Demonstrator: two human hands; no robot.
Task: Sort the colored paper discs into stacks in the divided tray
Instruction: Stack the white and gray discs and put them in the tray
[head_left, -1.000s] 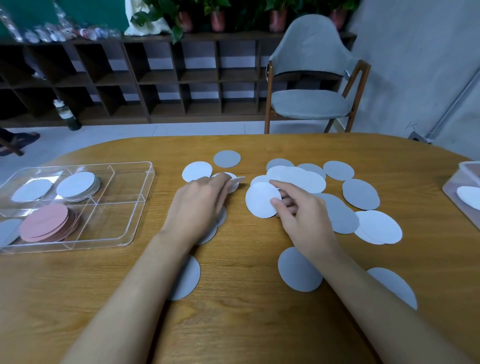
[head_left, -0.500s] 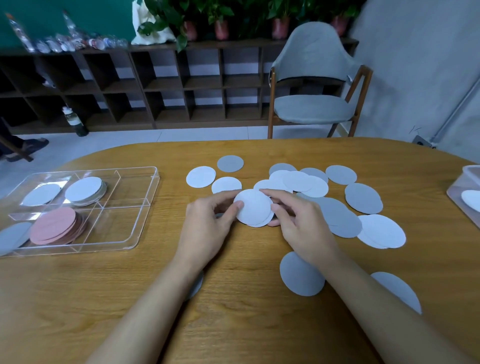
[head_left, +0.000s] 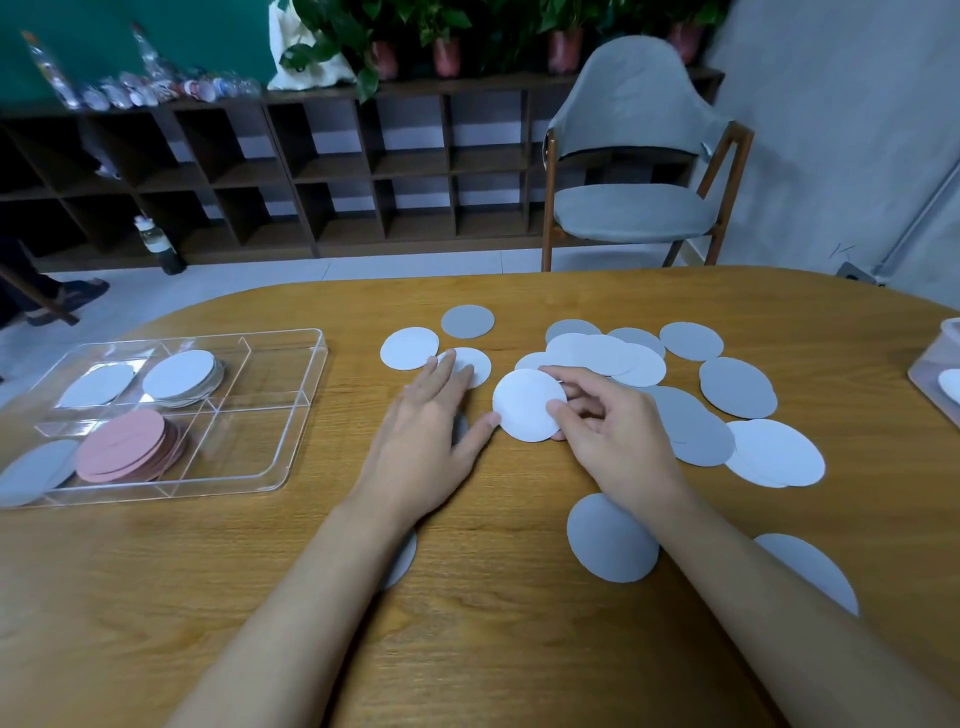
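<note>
Right of the tray (head_left: 291, 462), my right hand (head_left: 608, 431) pinches the flimsy-looking white disc (head_left: 524, 408) by its rim; my left hand (head_left: 421, 431) lies flat.

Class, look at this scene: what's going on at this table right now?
A person is sorting paper discs. The right hand pinches a white disc; the left hand lies flat, fingertips on a second white disc. The clear tray holds a pink stack, a white stack and grey discs. Loose grey and white discs lie on the table.
</note>
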